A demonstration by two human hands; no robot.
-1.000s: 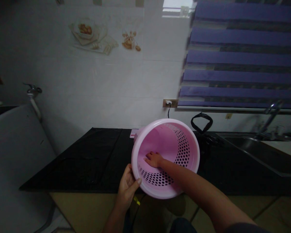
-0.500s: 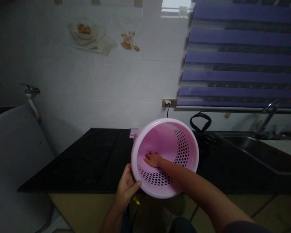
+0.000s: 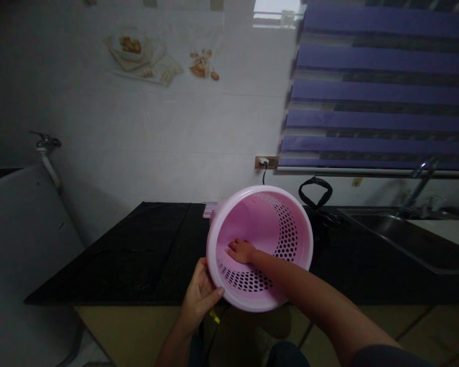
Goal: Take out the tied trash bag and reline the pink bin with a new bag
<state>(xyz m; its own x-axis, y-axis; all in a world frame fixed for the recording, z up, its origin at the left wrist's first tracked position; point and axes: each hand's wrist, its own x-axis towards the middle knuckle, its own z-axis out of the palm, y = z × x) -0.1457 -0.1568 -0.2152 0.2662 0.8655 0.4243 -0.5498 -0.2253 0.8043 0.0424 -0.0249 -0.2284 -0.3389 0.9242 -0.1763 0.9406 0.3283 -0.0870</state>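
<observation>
A pink plastic basket (image 3: 252, 219) is tilted with its round mouth toward me, above the front edge of the black counter. Bands of round holes run through its wall. My left hand (image 3: 201, 293) grips the rim at the lower left, thumb on the front of it and fingers behind. Deep inside the basket, my right hand (image 3: 241, 251) lies against the inner surface with its fingers spread. Nothing shows in that hand. The basket's outer side and underside are mostly hidden.
Around the basket stretches the black countertop (image 3: 130, 255). On the right are a metal sink (image 3: 390, 232) and a faucet (image 3: 423, 183). A black looped strap (image 3: 315, 192) stands behind the basket, near a wall socket (image 3: 265, 162). A pale appliance (image 3: 26, 255) stands at the left.
Almost nothing differs. The view has shifted very slightly, while both hands and the basket keep their places.
</observation>
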